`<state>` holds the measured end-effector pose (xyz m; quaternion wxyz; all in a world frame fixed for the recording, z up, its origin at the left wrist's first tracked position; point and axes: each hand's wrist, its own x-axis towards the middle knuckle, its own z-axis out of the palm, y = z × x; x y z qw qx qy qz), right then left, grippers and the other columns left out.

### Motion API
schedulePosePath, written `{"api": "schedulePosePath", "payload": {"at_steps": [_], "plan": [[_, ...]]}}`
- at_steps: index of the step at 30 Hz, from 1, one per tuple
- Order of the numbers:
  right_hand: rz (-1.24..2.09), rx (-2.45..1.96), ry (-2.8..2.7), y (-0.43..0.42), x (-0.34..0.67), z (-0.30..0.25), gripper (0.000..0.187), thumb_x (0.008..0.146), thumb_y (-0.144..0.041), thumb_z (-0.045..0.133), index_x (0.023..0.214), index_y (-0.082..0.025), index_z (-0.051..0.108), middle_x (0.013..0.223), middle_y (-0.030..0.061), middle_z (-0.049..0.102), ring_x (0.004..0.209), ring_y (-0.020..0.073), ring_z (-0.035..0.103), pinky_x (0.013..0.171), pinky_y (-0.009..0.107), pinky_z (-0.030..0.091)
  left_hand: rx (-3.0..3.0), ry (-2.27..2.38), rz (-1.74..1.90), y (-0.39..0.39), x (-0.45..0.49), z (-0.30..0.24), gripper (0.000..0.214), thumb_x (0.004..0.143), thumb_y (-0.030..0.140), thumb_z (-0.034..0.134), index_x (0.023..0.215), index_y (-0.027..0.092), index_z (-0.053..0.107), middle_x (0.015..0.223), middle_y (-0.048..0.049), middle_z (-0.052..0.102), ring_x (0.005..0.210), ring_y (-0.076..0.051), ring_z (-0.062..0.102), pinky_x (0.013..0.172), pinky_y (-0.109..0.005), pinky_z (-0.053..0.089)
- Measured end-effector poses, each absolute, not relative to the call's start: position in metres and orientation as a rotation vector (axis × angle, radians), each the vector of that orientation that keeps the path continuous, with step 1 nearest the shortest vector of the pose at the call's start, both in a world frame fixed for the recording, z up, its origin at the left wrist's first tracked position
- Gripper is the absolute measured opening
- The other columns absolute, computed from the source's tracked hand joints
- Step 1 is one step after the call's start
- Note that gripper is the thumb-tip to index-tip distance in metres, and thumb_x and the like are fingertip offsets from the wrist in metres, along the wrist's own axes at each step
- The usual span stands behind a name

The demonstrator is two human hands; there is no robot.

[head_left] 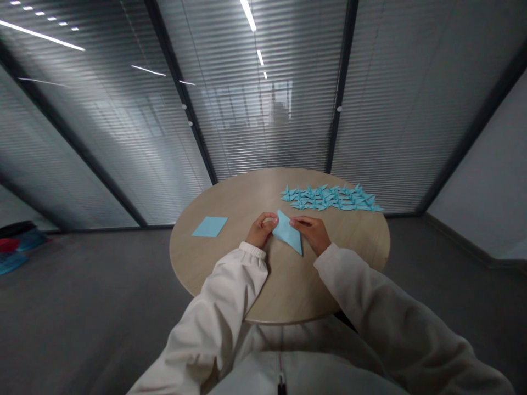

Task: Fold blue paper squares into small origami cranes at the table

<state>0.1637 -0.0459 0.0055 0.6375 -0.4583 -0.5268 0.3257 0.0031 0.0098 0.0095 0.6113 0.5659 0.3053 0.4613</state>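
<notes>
1. A glass wall (263, 109) with slatted blinds runs across the far side of the room, its dark frames slanting up from the floor. Overhead lights reflect in the upper panes.
2. A grey floor (102, 296) spreads around the table, and a heap of red, blue and black items (16, 247) lies at the far left edge of the view. What they are is unclear.
3. A round wooden table (206, 263) stands in the middle of the scene, its near edge just in front of the person's white jacket (288, 373).
4. The left sleeve (218, 312) and right sleeve (370, 291) reach across the near part of the table.
5. Many blue origami cranes (329, 197) sit close together in rows on the far right of the table.
6. A flat blue sheet (209, 226) lies on the left of the table, well apart from the cranes.
7. A blue folded paper (287, 232), kite-shaped, lies near the table's middle between the hands, its point aimed at the person.
8. The left hand (260, 230) is curled, with fingers and thumb pinched together on the paper's left side.
9. The right hand (312, 233) has its fingers touching the paper's right side. Whether its thumb closes on the paper is hidden.
</notes>
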Motion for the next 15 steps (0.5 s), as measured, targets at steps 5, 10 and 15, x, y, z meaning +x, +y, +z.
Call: {"api": "schedulePosePath", "payload": {"at_steps": [5, 10, 15], "plan": [[0.726, -1.054, -1.191, -0.043, 0.165, 0.003, 0.028, 0.064, -0.040, 0.069, 0.082, -0.019, 0.072, 0.082, 0.0036, 0.071, 0.077, 0.0199, 0.064, 0.073, 0.033, 0.050, 1.522, 0.748, 1.189, 0.008, 0.002, 0.013, 0.035, 0.062, 0.043, 0.070, 0.077, 0.015, 0.059, 0.060, 0.0023, 0.056, 0.055, -0.008, 0.048, 0.055, -0.021, 0.037], [0.664, -1.080, -1.162, -0.041, 0.167, 0.002, 0.029, 0.064, -0.043, 0.068, 0.081, -0.019, 0.071, 0.081, 0.0036, 0.071, 0.076, 0.0203, 0.064, 0.074, 0.034, 0.050, 1.697, 0.787, 1.231, 0.000, 0.003, 0.020, 0.031, 0.069, 0.043, 0.064, 0.080, 0.014, 0.068, 0.081, -0.0057, 0.066, 0.077, -0.017, 0.057, 0.073, -0.028, 0.043], [0.648, -1.066, -1.101, -0.042, 0.167, 0.005, 0.029, 0.065, -0.042, 0.067, 0.083, -0.020, 0.071, 0.084, 0.0035, 0.071, 0.079, 0.0206, 0.064, 0.076, 0.035, 0.050, 1.714, 0.695, 1.175, -0.003, 0.007, 0.016, 0.040, 0.065, 0.038, 0.070, 0.098, 0.016, 0.067, 0.098, -0.0084, 0.064, 0.090, -0.020, 0.058, 0.082, -0.032, 0.044]]}}
